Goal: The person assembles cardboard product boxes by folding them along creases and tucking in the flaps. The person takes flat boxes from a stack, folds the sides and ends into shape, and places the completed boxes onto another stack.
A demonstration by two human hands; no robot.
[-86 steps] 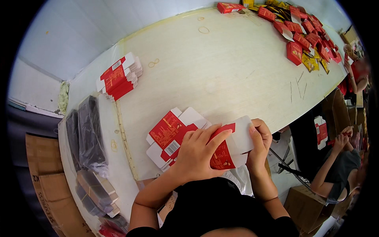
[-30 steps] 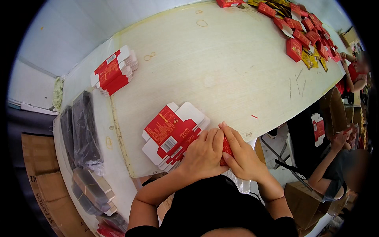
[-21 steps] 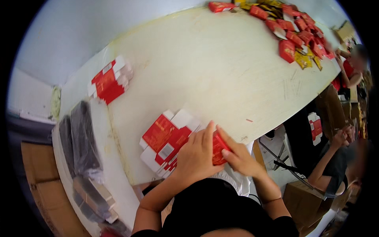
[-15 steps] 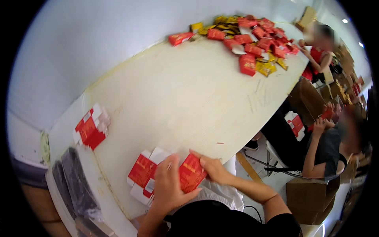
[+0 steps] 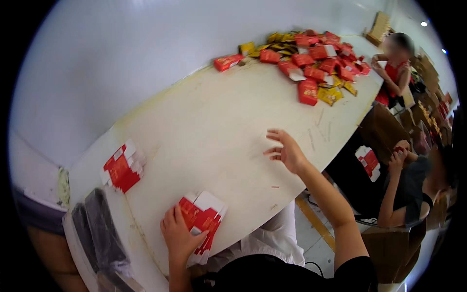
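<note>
Some cartons (image 5: 212, 220), pale table (image 5: 219, 141), wall (image 5: 87, 73)

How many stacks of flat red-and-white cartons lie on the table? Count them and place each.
2. The near stack lies at the left hand; the other stack is farther off to the left, toward the wall. The heap of boxes could hide more.

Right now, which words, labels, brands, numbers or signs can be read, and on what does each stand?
None can be read.
Near carton stack, by the left hand: print too blurred.
Farther carton stack: print too small and blurred.
Red boxes: marks too small.
Yellow packets among them: too small and blurred.
</note>
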